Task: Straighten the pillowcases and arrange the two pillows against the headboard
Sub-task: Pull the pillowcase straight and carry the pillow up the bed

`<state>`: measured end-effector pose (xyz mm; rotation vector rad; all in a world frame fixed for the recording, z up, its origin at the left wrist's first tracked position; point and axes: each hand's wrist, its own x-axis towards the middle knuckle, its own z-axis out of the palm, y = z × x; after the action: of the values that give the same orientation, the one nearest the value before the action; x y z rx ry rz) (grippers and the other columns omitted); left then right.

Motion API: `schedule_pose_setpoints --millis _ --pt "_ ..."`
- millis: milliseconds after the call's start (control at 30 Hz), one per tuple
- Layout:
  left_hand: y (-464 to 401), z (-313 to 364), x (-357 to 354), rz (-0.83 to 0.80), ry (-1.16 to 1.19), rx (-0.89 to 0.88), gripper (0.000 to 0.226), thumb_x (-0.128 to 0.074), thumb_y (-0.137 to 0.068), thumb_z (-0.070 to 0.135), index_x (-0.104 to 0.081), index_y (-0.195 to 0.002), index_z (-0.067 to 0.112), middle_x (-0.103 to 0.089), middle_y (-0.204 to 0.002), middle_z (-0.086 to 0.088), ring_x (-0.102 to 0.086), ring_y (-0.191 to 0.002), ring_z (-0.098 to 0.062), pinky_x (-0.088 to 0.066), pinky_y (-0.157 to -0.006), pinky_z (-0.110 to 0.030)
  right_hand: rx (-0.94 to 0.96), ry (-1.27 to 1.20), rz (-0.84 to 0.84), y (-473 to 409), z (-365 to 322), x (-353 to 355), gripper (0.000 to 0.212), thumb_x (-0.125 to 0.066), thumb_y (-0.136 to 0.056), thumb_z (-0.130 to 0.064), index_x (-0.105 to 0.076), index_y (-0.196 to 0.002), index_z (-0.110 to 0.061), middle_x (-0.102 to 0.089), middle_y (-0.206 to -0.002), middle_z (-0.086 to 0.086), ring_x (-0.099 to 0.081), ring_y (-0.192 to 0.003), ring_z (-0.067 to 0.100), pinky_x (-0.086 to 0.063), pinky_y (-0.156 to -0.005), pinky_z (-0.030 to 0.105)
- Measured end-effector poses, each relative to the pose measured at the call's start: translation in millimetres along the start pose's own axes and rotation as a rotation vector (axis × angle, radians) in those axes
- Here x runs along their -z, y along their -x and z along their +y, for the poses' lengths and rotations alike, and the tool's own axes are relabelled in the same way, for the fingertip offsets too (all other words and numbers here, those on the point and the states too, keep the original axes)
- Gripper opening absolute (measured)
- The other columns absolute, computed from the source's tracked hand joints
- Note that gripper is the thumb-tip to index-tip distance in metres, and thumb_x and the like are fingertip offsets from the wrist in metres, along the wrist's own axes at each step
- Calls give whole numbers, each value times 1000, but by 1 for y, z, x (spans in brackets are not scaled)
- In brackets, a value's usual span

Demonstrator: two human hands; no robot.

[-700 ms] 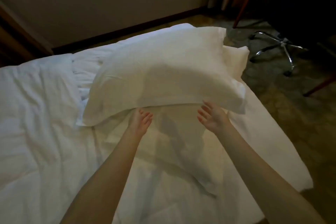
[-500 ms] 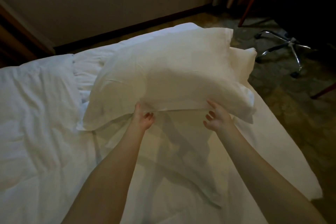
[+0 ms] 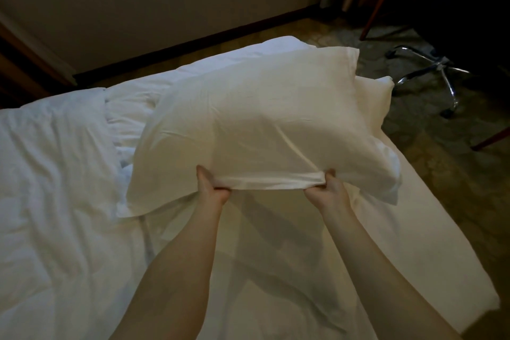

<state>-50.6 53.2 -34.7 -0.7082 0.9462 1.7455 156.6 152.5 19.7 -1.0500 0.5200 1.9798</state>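
On a dim white bed (image 3: 63, 201), left hand (image 3: 212, 188) and right hand (image 3: 328, 188) each pinch the near pillow (image 3: 259, 124) by its front hem, fingertips tucked out of sight. Second pillow (image 3: 372, 99) peeks behind it at the bed's right edge; floor beyond lies open.

the near pillow (image 3: 256, 130) lies across the bed (image 3: 414, 243), its front edge raised off the sheet by the left hand (image 3: 211, 188) and right hand (image 3: 327, 188), set apart along that edge. a second pillow (image 3: 375, 99) sits behind it, to the right. the duvet (image 3: 49, 188) lies left; a chair base (image 3: 430, 72) stands on the floor beyond, right.
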Motion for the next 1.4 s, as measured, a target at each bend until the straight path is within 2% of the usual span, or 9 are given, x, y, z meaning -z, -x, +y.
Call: schedule_pose_setpoints --millis 167,300,467,633,867,933,1067,1167,1400 --pt "15 20 -6 241 -137 -141 42 -26 -101 8 -37 -141 0 -38 -151 -16 -36 -137 -31 -30 -109 -34 -12 134 -28 8 4 12 49 -52 -95 -32 -48 -140 -14 -52 -143 11 -46 -134 30 -29 -114 49" --pt "36 23 -3 312 -249 -141 42 -27 -103 4 -32 -142 -9 -34 -150 -25 -35 -137 -35 -41 -89 -29 126 358 -44 21 17 11 64 -60 -83 -56 -52 -138 -22 -57 -137 6 -51 -128 31 -34 -110 57" --pt "62 21 17 57 -280 65 69 -42 -90 59 -47 -137 9 -51 -140 -17 -48 -128 -33 -37 -102 -50 111 637 -181 42 13 10 49 -61 -91 -24 -53 -138 -11 -57 -136 12 -53 -126 34 -41 -105 55" --pt "92 17 54 20 -510 175 56 -46 -94 47 -53 -132 7 -76 -89 -15 -63 -92 -28 -47 -88 -44 -13 834 -157 67 6 42 31 -59 -92 -24 -65 -120 -11 -72 -109 11 -68 -98 29 -55 -83 46" --pt "153 7 107 -20 -743 -201 34 -44 -100 16 -57 -121 -7 -63 -118 -23 -62 -100 -34 -47 -90 -43 -141 1235 -157 113 13 107 23 -60 -91 -11 -78 -76 -8 -76 -72 4 -73 -63 13 -57 -53 23" --pt "177 15 117 -19 -798 -363 34 -49 -97 13 -57 -120 -11 -59 -124 -26 -60 -109 -37 -47 -95 -46 -70 1333 -238 127 22 112 15 -61 -89 -7 -76 -92 -3 -77 -83 4 -73 -74 12 -57 -63 22" --pt "233 40 128 -23 -795 -590 32 -59 -92 18 -65 -113 -5 -66 -117 -22 -65 -104 -29 -51 -94 -47 137 1376 -388 167 50 109 55 -75 -77 -24 -62 -126 -2 -66 -125 10 -62 -115 24 -44 -107 41" --pt "269 59 145 -53 -738 -695 10 -60 -92 16 -69 -97 12 -68 -115 -15 -68 -99 -24 -50 -96 -50 334 1400 -556 197 73 105 67 -85 -61 -39 -67 -119 -11 -67 -125 2 -61 -120 18 -38 -112 40" --pt "355 110 219 -140 -645 -868 29 -58 -93 21 -61 -121 12 -67 -120 -7 -66 -106 -23 -53 -91 -42 584 1447 -796 271 159 121 64 -80 -62 -54 -67 -119 -27 -69 -122 -7 -61 -119 17 -41 -109 47"
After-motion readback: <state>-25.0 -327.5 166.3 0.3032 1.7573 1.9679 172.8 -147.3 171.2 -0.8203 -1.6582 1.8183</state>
